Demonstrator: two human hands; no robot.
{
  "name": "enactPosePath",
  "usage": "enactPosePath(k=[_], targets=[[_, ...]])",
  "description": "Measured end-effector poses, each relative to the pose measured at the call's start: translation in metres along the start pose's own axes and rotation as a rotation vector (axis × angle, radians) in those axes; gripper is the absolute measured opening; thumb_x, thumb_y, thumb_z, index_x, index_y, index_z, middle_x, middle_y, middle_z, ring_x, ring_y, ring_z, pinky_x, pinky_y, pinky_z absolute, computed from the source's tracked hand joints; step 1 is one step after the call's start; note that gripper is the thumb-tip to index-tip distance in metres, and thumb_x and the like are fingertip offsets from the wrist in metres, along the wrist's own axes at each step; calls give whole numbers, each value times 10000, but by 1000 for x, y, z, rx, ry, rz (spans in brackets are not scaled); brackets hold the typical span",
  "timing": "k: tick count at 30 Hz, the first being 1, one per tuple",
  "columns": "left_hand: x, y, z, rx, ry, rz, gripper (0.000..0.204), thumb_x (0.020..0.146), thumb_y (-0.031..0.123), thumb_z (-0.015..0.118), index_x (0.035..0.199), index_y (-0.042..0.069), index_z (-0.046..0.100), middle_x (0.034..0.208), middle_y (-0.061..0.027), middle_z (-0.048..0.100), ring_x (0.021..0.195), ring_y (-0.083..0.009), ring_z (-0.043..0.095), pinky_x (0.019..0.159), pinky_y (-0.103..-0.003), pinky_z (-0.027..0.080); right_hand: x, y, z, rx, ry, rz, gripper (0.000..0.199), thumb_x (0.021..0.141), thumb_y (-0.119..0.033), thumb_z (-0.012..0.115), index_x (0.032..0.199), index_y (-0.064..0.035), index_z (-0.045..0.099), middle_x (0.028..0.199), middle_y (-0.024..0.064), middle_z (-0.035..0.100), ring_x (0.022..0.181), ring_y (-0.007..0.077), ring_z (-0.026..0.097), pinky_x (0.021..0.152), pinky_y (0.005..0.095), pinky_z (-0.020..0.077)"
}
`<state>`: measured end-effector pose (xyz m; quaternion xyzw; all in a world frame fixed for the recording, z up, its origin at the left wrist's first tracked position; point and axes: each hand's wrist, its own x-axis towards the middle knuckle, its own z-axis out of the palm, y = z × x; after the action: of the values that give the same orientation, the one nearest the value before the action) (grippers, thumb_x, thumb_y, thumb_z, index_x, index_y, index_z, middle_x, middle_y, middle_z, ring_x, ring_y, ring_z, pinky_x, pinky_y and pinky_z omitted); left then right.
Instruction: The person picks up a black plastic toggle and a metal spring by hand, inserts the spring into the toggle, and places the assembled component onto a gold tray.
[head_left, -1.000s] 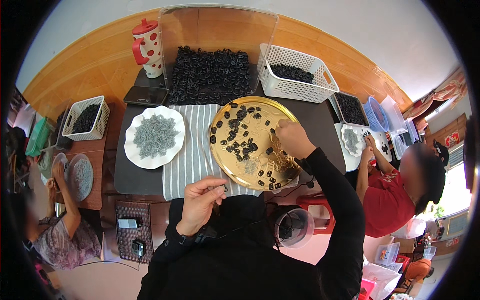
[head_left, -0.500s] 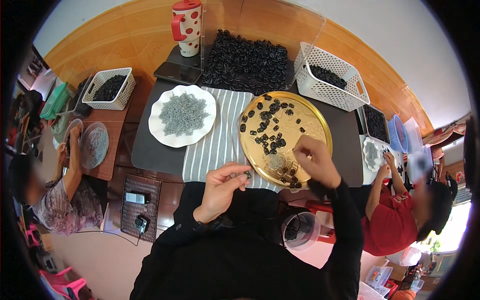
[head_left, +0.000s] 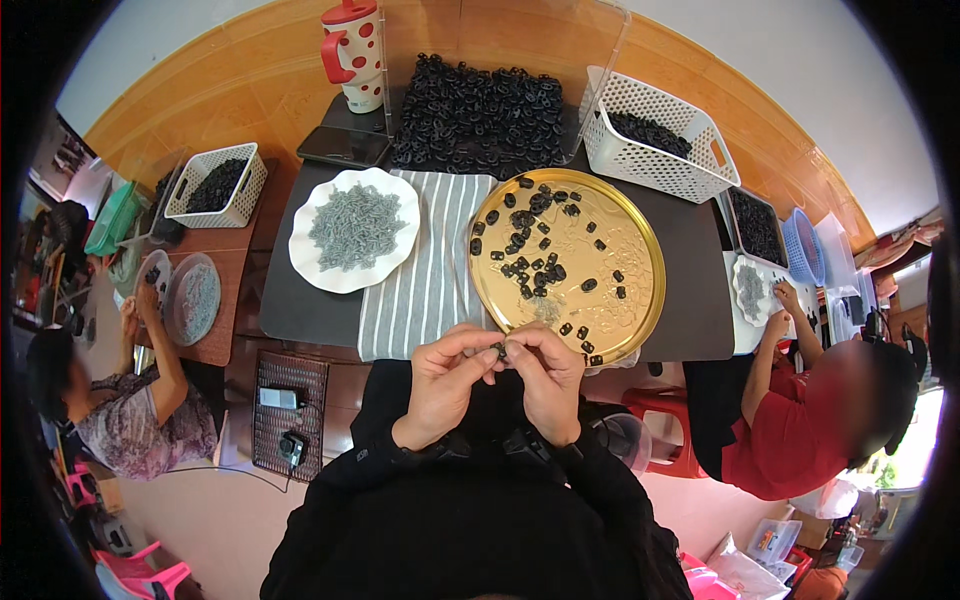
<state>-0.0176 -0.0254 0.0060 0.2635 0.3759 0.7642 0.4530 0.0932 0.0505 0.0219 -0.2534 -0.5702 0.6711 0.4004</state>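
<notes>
Small black ring-shaped part between left hand and right hand.

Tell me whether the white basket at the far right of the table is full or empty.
Neither: the white basket is partly filled, with small black parts covering its bottom and its walls standing well above them.

Long black sleeves down to both wrists, left hand and right hand bare, no gloves.

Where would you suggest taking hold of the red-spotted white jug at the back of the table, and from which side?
Grip the jug by its red handle, which juts out on the person's left. Come from that left side: a clear upright panel and the black pile crowd its right.
</notes>
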Motion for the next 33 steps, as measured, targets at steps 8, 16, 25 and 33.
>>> enactPosePath(k=[8,16,25,33], targets=[[0,1,-2,4,-10,-6,205,859,-74,563,1040,-31,650,922,-83,586,768,-135,613,609,-212,488,0,-2,3,46,-4,2,84,853,81,518,864,62,599,839,69,572,717,101,546,656,216,464],[0,-1,-3,-8,-11,2,209,860,-75,562,1046,-34,647,936,-89,582,775,-141,613,614,-213,489,1,-2,3,47,-27,-24,80,845,85,518,850,64,595,837,71,571,737,105,542,662,216,460],[-3,-1,-4,-7,3,-3,212,859,-77,562,1048,-35,648,950,-90,577,775,-140,610,618,-213,489,-1,-1,1,-63,-40,-74,80,844,84,528,861,52,600,839,58,575,736,96,528,669,209,431],[-5,-3,-5,17,4,13,209,861,-77,560,1046,-37,650,936,-85,579,781,-133,606,615,-209,491,-2,0,-1,-83,-89,-55,65,855,71,535,867,50,596,836,56,577,733,91,532,671,204,427]])
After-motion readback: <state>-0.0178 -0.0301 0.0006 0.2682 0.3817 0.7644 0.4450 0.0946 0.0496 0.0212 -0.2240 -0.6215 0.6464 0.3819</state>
